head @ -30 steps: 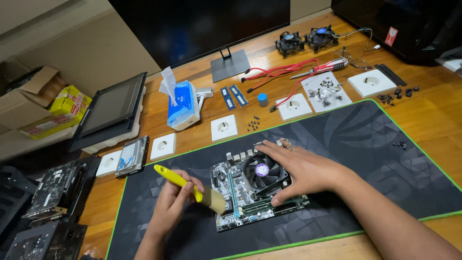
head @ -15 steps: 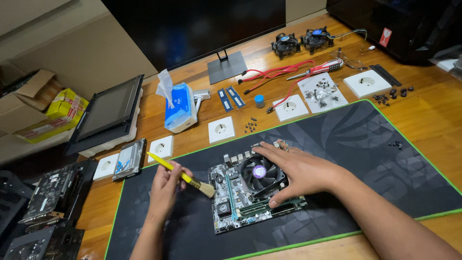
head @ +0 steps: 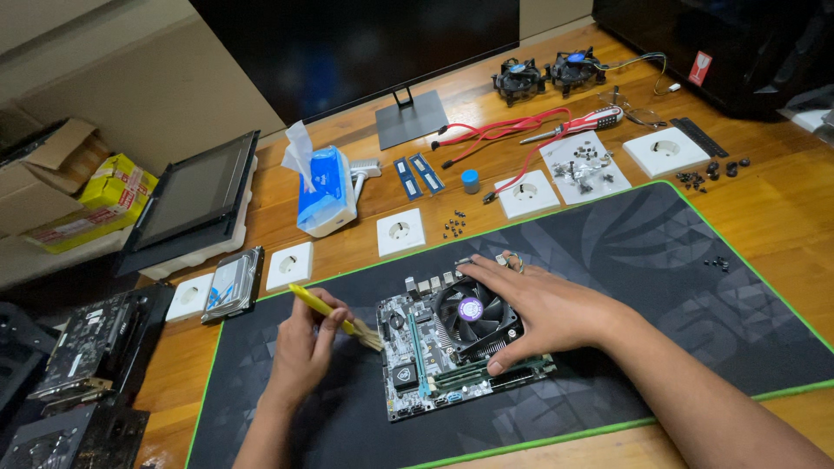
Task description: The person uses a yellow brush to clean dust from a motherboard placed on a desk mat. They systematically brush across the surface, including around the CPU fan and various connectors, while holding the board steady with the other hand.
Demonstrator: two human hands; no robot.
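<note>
**A:** What are your hands doing right now?

**Me:** My left hand (head: 300, 352) is clenched round a yellow-handled brush (head: 334, 317), bristles touching the left edge of the motherboard (head: 456, 352). My right hand (head: 543, 313) lies flat and spread over the board's right side, fingers unclenched, gripping nothing, thumb on the near edge and fingertips beside the cooler fan (head: 473, 313).

**A:** Where is the board?

**Me:** In the middle of the black mat (head: 660, 260) with the green border, which lies on the wooden counter (head: 782, 182).

**A:** What might go wrong?

**Me:** I think the bristles could snag on small parts or pins on the board if I press hard. My right palm could also lean on the fan blades or the memory sticks (head: 473, 375) near the front edge.

**A:** And beyond the board?

**Me:** Behind it lie loose screws (head: 453, 226) and white socket plates (head: 400, 231); a wide sweep could scatter them. The tissue box (head: 320, 189) stands further behind, to the left.

**A:** Room to move?

**Me:** Right of the board the mat is open. Left of it there is bare mat, then a hard drive (head: 233, 283) just past the border. In front, the mat's edge is near.
</note>
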